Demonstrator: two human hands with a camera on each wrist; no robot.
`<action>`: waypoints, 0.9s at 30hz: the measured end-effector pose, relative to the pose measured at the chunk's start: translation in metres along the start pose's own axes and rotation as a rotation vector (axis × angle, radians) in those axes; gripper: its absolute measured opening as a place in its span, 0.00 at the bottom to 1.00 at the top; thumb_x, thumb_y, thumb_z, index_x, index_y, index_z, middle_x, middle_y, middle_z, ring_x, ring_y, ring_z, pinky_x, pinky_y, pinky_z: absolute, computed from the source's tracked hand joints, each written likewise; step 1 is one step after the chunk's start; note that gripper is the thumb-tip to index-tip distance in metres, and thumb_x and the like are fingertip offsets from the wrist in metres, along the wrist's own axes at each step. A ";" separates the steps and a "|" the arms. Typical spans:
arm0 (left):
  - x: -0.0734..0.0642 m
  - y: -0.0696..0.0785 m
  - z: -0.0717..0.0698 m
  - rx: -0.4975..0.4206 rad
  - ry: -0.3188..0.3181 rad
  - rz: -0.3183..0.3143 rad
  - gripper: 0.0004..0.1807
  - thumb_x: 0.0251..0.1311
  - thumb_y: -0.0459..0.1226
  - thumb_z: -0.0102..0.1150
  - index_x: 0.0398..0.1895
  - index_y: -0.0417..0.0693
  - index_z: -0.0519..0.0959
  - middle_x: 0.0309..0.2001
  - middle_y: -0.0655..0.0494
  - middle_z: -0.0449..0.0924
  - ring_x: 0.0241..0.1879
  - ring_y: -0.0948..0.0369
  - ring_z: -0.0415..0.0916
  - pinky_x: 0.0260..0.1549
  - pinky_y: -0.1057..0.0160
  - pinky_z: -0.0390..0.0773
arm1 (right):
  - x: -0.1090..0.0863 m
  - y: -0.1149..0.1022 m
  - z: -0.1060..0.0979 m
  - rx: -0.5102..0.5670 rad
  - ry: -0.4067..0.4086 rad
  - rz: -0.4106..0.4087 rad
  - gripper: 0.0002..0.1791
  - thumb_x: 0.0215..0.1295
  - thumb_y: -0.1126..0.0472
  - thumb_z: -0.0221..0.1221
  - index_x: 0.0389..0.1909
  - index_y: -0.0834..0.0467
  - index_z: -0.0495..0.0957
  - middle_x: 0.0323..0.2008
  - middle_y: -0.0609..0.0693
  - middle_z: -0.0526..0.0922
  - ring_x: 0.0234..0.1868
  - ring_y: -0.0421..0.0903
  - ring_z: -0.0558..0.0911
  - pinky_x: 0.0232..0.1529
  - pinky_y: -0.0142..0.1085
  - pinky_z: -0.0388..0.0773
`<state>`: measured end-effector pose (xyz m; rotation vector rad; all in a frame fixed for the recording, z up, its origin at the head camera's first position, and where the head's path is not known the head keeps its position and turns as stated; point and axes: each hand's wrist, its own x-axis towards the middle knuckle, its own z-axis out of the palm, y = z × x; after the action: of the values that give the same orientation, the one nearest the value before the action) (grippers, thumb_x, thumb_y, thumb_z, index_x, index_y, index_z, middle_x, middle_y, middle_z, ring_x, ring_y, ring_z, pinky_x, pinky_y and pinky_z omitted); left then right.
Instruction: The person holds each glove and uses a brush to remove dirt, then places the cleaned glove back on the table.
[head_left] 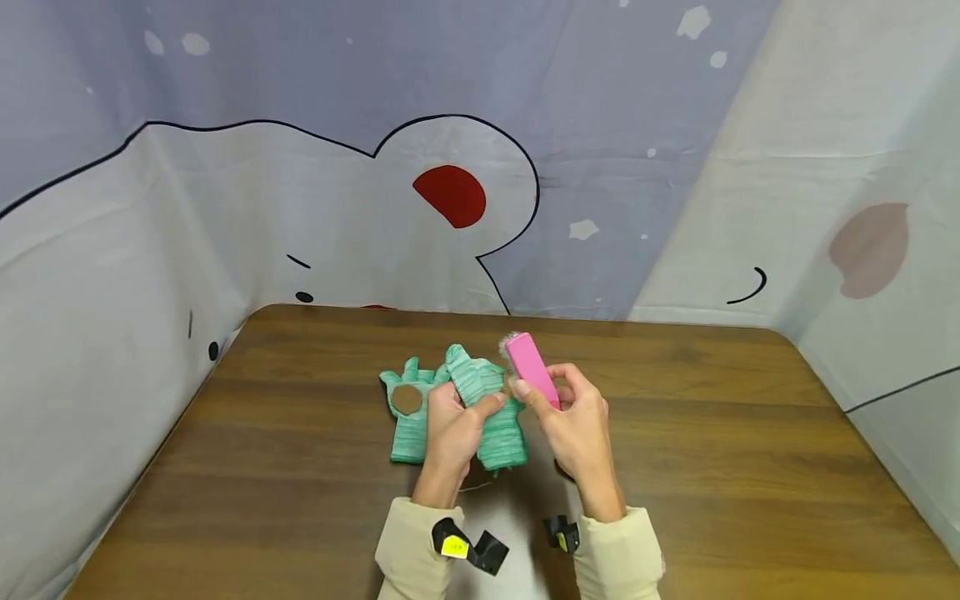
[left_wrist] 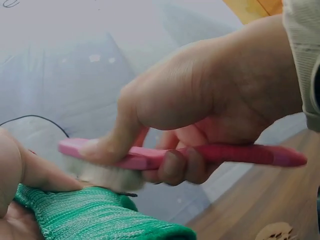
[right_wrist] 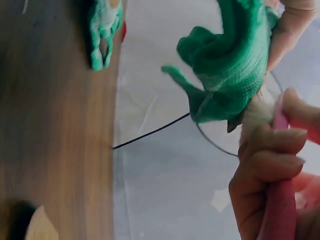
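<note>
My left hand (head_left: 456, 429) grips a green knitted glove (head_left: 501, 437), holding it up off the table with the thumb across it. In my right hand (head_left: 579, 425) is a pink-handled brush (head_left: 532, 367) with pale bristles. The left wrist view shows the bristles (left_wrist: 102, 176) against or very close to the glove (left_wrist: 100, 212), beside the left fingers; the right thumb lies along the brush back. From the right wrist view, the glove (right_wrist: 225, 75) hangs bunched next to the bristles (right_wrist: 256, 117). A second green glove (head_left: 408, 429) with a round brown patch lies flat on the table, left of my left hand.
The brown wooden table (head_left: 712, 450) reaches back to a printed cloth (head_left: 337, 217) that hangs behind and at both sides. A pale tan rounded thing (left_wrist: 276, 232) with dark marks lies on the table, partly cut off in the left wrist view.
</note>
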<state>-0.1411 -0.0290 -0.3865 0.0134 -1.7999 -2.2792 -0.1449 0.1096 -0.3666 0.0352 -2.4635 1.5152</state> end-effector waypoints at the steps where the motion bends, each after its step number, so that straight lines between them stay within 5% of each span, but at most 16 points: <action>1: 0.000 0.000 0.000 0.013 -0.010 -0.008 0.03 0.47 0.22 0.59 0.27 0.30 0.76 0.21 0.53 0.74 0.23 0.64 0.70 0.25 0.65 0.74 | 0.001 0.002 0.000 -0.023 0.020 0.015 0.19 0.49 0.45 0.66 0.37 0.52 0.76 0.20 0.51 0.81 0.20 0.44 0.77 0.22 0.36 0.69; 5: -0.001 0.000 -0.001 0.048 -0.031 -0.055 0.06 0.48 0.24 0.60 0.20 0.37 0.73 0.17 0.57 0.69 0.20 0.65 0.66 0.23 0.66 0.71 | 0.007 0.012 -0.008 -0.031 0.071 0.093 0.22 0.50 0.42 0.65 0.38 0.53 0.75 0.17 0.50 0.78 0.16 0.42 0.72 0.20 0.34 0.67; 10: 0.000 0.001 -0.001 0.015 -0.036 -0.061 0.15 0.49 0.25 0.60 0.15 0.43 0.65 0.13 0.59 0.59 0.17 0.64 0.60 0.21 0.67 0.67 | 0.013 0.016 -0.021 0.234 0.012 0.163 0.22 0.53 0.47 0.64 0.39 0.58 0.72 0.12 0.49 0.72 0.10 0.39 0.66 0.11 0.30 0.63; 20: 0.000 -0.001 0.000 -0.064 -0.003 -0.056 0.04 0.49 0.24 0.60 0.24 0.34 0.75 0.20 0.56 0.73 0.22 0.64 0.70 0.26 0.65 0.74 | 0.003 0.003 -0.018 0.324 -0.098 0.043 0.18 0.54 0.51 0.65 0.39 0.58 0.73 0.17 0.56 0.74 0.11 0.41 0.67 0.12 0.30 0.64; 27: 0.001 0.003 -0.001 -0.176 0.023 -0.046 0.07 0.48 0.23 0.60 0.31 0.30 0.75 0.26 0.51 0.76 0.28 0.61 0.73 0.32 0.64 0.76 | -0.001 -0.011 -0.018 0.291 -0.183 0.028 0.16 0.56 0.56 0.64 0.40 0.60 0.73 0.19 0.56 0.75 0.12 0.41 0.69 0.14 0.30 0.67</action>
<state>-0.1415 -0.0310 -0.3839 0.0507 -1.5976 -2.4513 -0.1392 0.1206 -0.3495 0.2002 -2.3606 1.9501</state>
